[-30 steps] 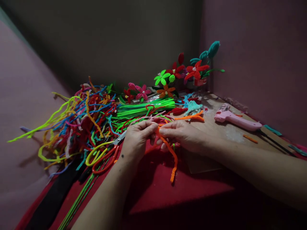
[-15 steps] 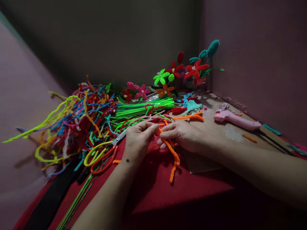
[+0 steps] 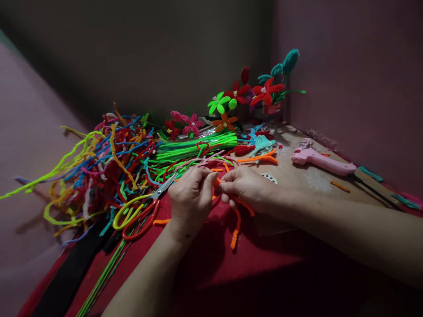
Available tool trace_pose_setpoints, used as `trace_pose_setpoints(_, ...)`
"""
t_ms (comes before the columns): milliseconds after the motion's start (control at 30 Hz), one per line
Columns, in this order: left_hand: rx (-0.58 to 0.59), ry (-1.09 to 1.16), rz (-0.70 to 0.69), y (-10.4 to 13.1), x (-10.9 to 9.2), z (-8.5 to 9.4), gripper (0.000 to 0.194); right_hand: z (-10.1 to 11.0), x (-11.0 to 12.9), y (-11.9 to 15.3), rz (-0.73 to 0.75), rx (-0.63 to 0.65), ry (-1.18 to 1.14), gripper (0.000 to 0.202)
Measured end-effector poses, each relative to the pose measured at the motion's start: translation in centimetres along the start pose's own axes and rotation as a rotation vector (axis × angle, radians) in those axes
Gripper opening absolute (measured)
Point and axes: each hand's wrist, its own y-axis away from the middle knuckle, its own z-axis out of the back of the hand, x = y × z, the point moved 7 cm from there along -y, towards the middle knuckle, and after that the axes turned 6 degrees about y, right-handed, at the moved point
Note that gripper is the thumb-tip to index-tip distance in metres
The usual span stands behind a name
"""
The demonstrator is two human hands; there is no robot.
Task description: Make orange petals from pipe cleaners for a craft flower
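My left hand (image 3: 193,198) is closed, pinching one end of orange pipe cleaners (image 3: 236,229) between thumb and fingers. Close against it, my right hand (image 3: 246,187) grips the same orange pipe cleaners, and their loose ends hang below its fingers. The exact spot where the two hands meet on them is partly covered by the fingers. Just left of my left hand lie scissors (image 3: 140,218) with a yellow and a red handle, blades slightly apart. Another orange piece (image 3: 161,222) lies on the red cloth (image 3: 211,273) by my left wrist.
A tangled heap of coloured pipe cleaners (image 3: 99,167) fills the left. Behind the hands lies a green pipe cleaner bundle (image 3: 198,147). Finished fuzzy flowers (image 3: 224,122) stand at the back. A pink glue gun (image 3: 324,161) rests on a board (image 3: 307,185) at right.
My right hand has closed more tightly round the orange pipe cleaners and turned. Their hanging ends have spread apart. The whole view has shifted slightly.
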Motion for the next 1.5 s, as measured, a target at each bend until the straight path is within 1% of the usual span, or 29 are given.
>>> trace_pose_setpoints(67,0.024,0.178,0.219,-0.3,1.4,-0.3,0.013,0.0,0.3,0.1,0.014,-0.023,-0.005,0.022)
trace_pose_setpoints(133,0.084,0.389,0.455,-0.3,2.9,-1.1,0.018,0.1,0.6,0.3,0.021,-0.053,0.004,0.025)
trace_pose_setpoints(167,0.117,0.475,0.531,-0.3,3.3,-1.5,0.019,0.2,0.7,0.3,0.023,-0.064,0.004,0.026)
trace_pose_setpoints(233,0.192,0.577,0.589,-0.5,3.8,-2.1,0.02,0.4,0.7,0.4,0.016,-0.065,-0.007,0.025)
trace_pose_setpoints(333,0.308,0.636,0.593,-0.5,4.3,-2.8,0.02,0.6,0.3,0.3,-0.02,-0.065,-0.032,0.023)
trace_pose_setpoints(400,0.343,0.636,0.591,-0.3,4.6,-2.9,0.02,0.7,-0.1,0.2,-0.042,-0.053,-0.038,0.021)
trace_pose_setpoints(567,0.256,0.485,0.455,-0.7,4.4,-2.3,0.02,0.3,-0.3,-0.1,0.013,-0.015,-0.052,0.013)
trace_pose_setpoints(633,0.243,0.449,0.429,-0.8,4.2,-2.3,0.019,0.3,-0.1,-0.2,0.043,-0.012,-0.053,0.01)
trace_pose_setpoints(767,0.253,0.426,0.448,-0.7,4.0,-2.5,0.019,0.3,0.1,-0.4,0.072,0.01,-0.008,0.014)
trace_pose_setpoints(867,0.257,0.423,0.462,-0.6,3.7,-2.6,0.019,0.7,0.3,-0.5,0.116,-0.014,-0.002,0.016)
trace_pose_setpoints(1000,0.281,0.411,0.447,-0.6,3.2,-2.9,0.019,1.0,-0.2,-0.6,0.059,-0.011,-0.032,0.016)
trace_pose_setpoints(1100,0.278,0.422,0.432,-0.6,3.2,-3.1,0.019,1.1,-0.2,-0.6,0.039,-0.013,-0.1,0.01)
trace_pose_setpoints(1200,0.287,0.511,0.485,-0.4,3.7,-3.4,0.022,1.5,0.0,-0.8,0.047,-0.035,-0.226,0.009)
trace_pose_setpoints(1267,0.349,0.573,0.561,0.0,4.1,-3.9,0.025,1.9,0.1,-1.0,0.074,-0.074,-0.344,0.012)
trace_pose_setpoints(1400,0.551,0.701,0.714,1.4,4.2,-5.6,0.026,2.4,0.0,-1.4,0.113,-0.148,-0.574,0.013)
trace_pose_setpoints(1467,0.612,0.738,0.738,1.9,4.1,-6.2,0.025,2.1,-0.3,-1.5,0.079,-0.128,-0.613,0.012)
trace_pose_setpoints(1500,0.623,0.738,0.738,2.0,4.2,-6.4,0.025,2.0,-0.5,-1.5,0.061,-0.116,-0.62,0.012)
